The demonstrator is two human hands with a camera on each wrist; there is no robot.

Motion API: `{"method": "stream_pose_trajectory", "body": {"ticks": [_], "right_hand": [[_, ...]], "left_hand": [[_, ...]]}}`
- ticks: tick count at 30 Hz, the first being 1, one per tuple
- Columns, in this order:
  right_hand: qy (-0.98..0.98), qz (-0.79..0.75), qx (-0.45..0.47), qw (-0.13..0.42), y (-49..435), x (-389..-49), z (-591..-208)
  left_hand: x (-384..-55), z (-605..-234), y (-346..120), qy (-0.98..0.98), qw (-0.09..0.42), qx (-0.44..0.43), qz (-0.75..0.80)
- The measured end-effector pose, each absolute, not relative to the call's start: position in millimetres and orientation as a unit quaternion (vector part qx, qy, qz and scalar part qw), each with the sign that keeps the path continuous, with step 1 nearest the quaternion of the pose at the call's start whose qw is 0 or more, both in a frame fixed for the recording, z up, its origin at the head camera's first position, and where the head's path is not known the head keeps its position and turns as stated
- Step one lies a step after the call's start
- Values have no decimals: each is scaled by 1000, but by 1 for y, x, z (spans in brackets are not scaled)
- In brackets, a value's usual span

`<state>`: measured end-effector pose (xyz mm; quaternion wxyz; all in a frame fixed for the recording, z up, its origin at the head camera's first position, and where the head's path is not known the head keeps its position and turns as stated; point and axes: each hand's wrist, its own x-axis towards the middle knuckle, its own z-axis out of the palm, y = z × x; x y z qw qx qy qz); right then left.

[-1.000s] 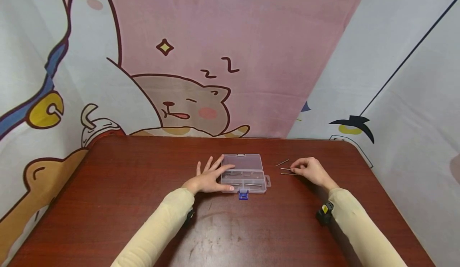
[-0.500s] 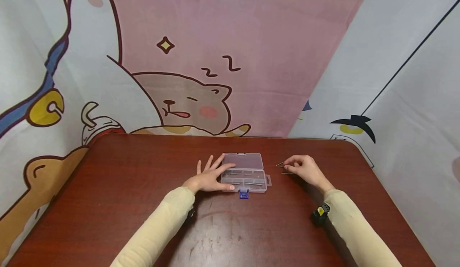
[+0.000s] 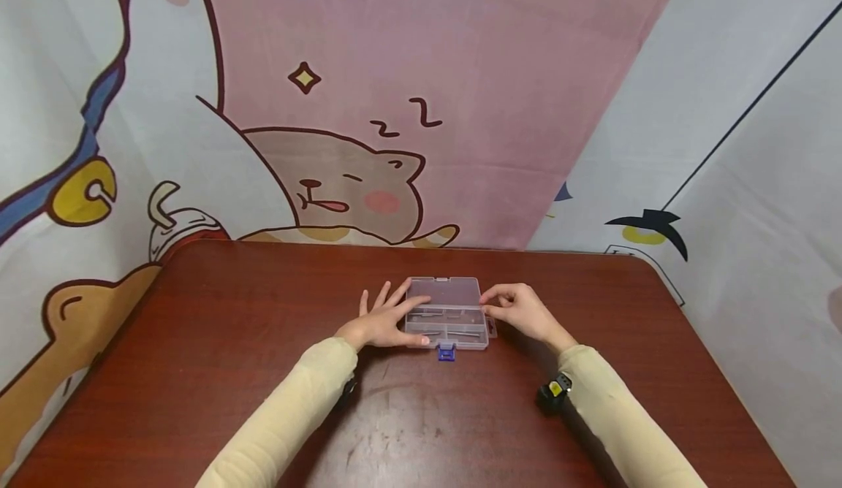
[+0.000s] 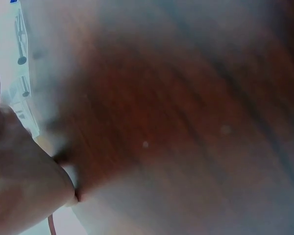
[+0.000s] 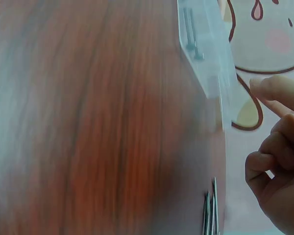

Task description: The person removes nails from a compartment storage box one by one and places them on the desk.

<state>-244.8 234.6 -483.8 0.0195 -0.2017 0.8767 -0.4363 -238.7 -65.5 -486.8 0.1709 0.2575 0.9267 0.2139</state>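
Note:
A clear plastic box [image 3: 465, 318] with its lid [image 3: 454, 291] laid open towards the back stands mid-table. Thin metal nails [image 5: 191, 34] lie in its compartments. My left hand [image 3: 380, 327] rests on the box's left end with spread fingers, thumb at the front edge. At the right end, my right hand [image 3: 526, 313] has thumb and index fingertips together by the lid hinge. It keeps the pinch it had at a nail; the nail itself is hidden by the fingers. In the right wrist view, more loose nails [image 5: 210, 210] lie on the table near this hand.
A blue latch [image 3: 446, 353] sticks out from the box's front, and a clear hanging tab [image 3: 491, 328] from its right end. The dark red table [image 3: 263, 305] runs back to a cartoon-printed cloth [image 3: 493, 108].
My right hand has moved left from the loose nails to the box's right end, fingers still pinched. The left hand stays on the box.

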Motion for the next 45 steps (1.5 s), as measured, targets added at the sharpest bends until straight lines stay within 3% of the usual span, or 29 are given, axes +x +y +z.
{"method": "stream_pose_trajectory", "body": {"ticks": [12, 22, 33, 45], "right_hand": [[860, -454, -231, 33, 204, -246, -488], [854, -443, -272, 10, 183, -251, -492], [865, -407, -283, 74, 169, -256, -492], [891, -300, -332, 80, 162, -263, -484]], "left_hand": [[-240, -486, -64, 930, 175, 250, 204], [-241, -488, -63, 931, 170, 251, 204], [-241, -489, -62, 935, 167, 247, 192], [-241, -489, -63, 937, 168, 244, 188]]}}
